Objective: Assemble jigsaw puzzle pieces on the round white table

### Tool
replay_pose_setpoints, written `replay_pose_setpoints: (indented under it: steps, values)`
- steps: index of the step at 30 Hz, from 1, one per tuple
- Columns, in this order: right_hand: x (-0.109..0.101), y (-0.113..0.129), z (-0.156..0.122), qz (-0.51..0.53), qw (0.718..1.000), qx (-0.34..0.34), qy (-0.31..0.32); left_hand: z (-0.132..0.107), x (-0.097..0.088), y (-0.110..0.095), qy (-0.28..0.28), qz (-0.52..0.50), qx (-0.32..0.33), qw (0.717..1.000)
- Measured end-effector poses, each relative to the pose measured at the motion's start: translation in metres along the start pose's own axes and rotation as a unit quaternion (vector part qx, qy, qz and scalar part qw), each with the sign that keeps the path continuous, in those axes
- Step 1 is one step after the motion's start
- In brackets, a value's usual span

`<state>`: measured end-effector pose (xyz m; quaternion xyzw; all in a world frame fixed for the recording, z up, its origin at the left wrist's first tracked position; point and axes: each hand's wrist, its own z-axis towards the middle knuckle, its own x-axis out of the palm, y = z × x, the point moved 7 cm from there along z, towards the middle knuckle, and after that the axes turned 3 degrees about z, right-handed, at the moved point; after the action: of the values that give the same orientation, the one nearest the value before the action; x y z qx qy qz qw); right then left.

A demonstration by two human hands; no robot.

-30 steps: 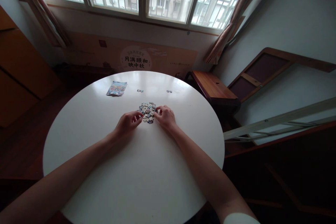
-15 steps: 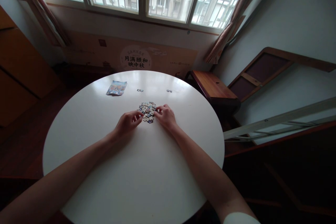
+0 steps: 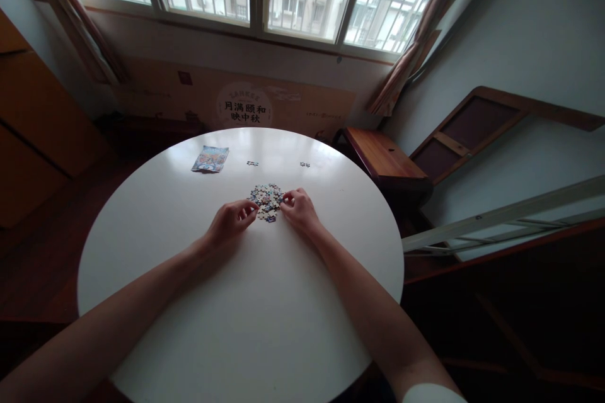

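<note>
A small heap of loose jigsaw pieces point(image 3: 266, 196) lies near the middle of a round white table point(image 3: 236, 302). My left hand point(image 3: 230, 221) rests on the table at the heap's near left edge, fingers curled with thumb and forefinger pinched together; what they hold is too small to make out. My right hand point(image 3: 297, 210) sits at the heap's right edge, fingers bent and pinching at pieces there. Both forearms stretch across the tabletop toward the heap.
A colourful printed packet point(image 3: 210, 158) lies at the far left of the table. Two tiny clusters of pieces point(image 3: 252, 164) point(image 3: 305, 165) sit beyond the heap. A wooden bench point(image 3: 384, 157) stands to the right, with a leaning wooden frame point(image 3: 477, 123) behind it.
My right hand has shifted very slightly at the heap's right edge. My left hand stays where it was.
</note>
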<state>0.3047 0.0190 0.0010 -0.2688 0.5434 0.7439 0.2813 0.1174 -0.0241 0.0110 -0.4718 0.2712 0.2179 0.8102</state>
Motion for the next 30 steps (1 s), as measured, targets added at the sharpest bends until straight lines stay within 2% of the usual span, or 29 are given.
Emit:
replay_pose_setpoints:
  steps: [17, 22, 26, 30]
  values:
    - [-0.005, 0.003, -0.001, 0.028, 0.999, -0.015, -0.018, 0.0, 0.0, 0.0, 0.003, 0.003, -0.001, 1.0]
    - [-0.005, 0.019, -0.004, 0.083, 0.993, -0.081, -0.011, 0.0, -0.001, -0.001, 0.0, 0.003, -0.007, 1.0]
    - [0.002, 0.037, -0.011, 0.145, 0.976, -0.157, 0.035, 0.0, -0.003, 0.0, -0.007, 0.006, -0.013, 1.0]
    - [0.009, 0.046, -0.016, 0.152, 0.968, -0.191, 0.063, -0.001, -0.004, 0.0, -0.016, 0.003, -0.016, 1.0]
